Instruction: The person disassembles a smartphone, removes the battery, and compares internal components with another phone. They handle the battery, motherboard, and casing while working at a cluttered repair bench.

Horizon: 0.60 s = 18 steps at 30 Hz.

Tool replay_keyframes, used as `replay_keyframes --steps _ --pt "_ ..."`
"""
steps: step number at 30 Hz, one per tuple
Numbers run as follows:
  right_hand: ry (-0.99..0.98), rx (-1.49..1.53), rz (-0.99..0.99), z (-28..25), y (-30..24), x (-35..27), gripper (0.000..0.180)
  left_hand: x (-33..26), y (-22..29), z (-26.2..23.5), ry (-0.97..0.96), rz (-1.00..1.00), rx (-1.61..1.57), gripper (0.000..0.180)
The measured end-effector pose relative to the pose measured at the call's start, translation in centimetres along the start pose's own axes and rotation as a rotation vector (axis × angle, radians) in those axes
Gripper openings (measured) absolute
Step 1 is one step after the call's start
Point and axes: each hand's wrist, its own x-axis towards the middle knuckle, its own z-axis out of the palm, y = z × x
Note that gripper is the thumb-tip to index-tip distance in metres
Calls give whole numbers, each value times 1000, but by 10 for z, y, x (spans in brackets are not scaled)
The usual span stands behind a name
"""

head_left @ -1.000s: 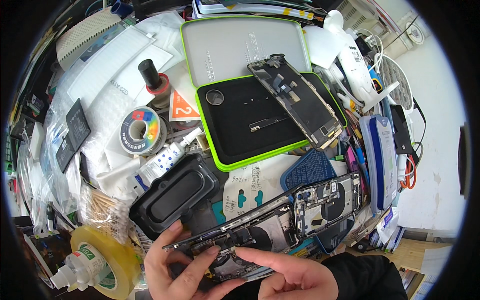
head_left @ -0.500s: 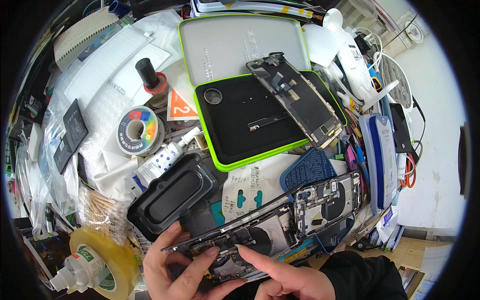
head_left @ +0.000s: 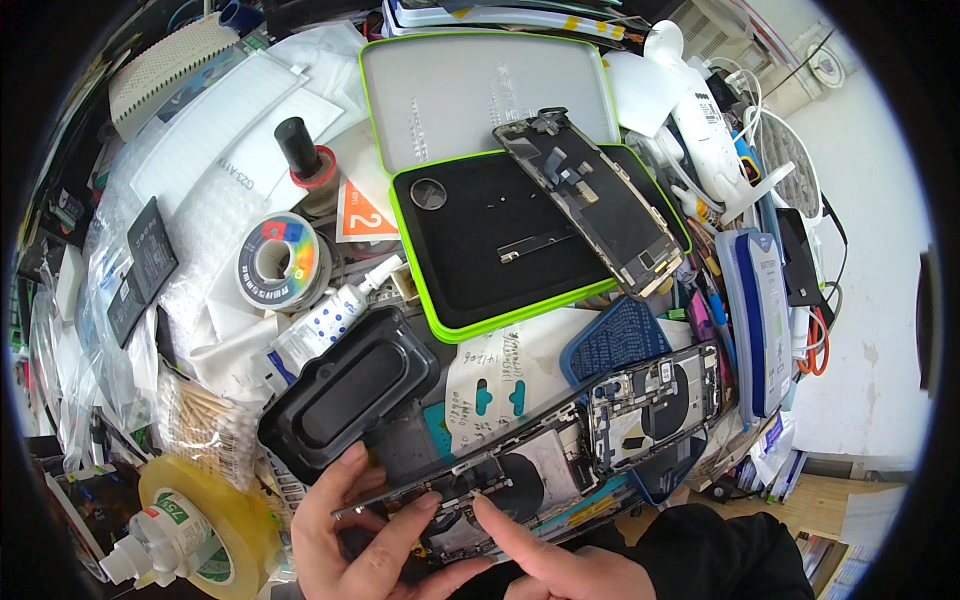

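Observation:
An opened phone body (head_left: 530, 478), its inner boards and flat cables exposed, is tilted at the lower middle. My left hand (head_left: 365, 545) grips its left end, thumb on the inner parts and fingers around the far edge. The outstretched index finger of my right hand (head_left: 560, 565) touches the inside of the phone near the left thumb. The other right fingers are curled and partly cut off by the lower edge. A second opened phone body (head_left: 655, 410) lies against the right end of the held one.
A green-rimmed case (head_left: 440, 325) with black lining holds small metal parts; a detached phone screen (head_left: 595, 200) lies across it. Left are a black tray (head_left: 345, 390), a solder spool (head_left: 280, 262), a white tube (head_left: 325, 320) and a tape roll (head_left: 240, 520). A blue-white box (head_left: 755, 320) stands right.
My right hand has shifted slightly down and left, its index finger still on the phone. The left hand keeps its grip, and the view has shifted a little.

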Motion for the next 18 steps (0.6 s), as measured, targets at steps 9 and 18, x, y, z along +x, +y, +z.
replay_keyframes --steps 9,18 --pt "26 -180 75 7 -10 0 95 1 0 1 14 22 15 61" --pt "25 332 326 -5 -29 8 85 1 1 0 -3 0 11 62"
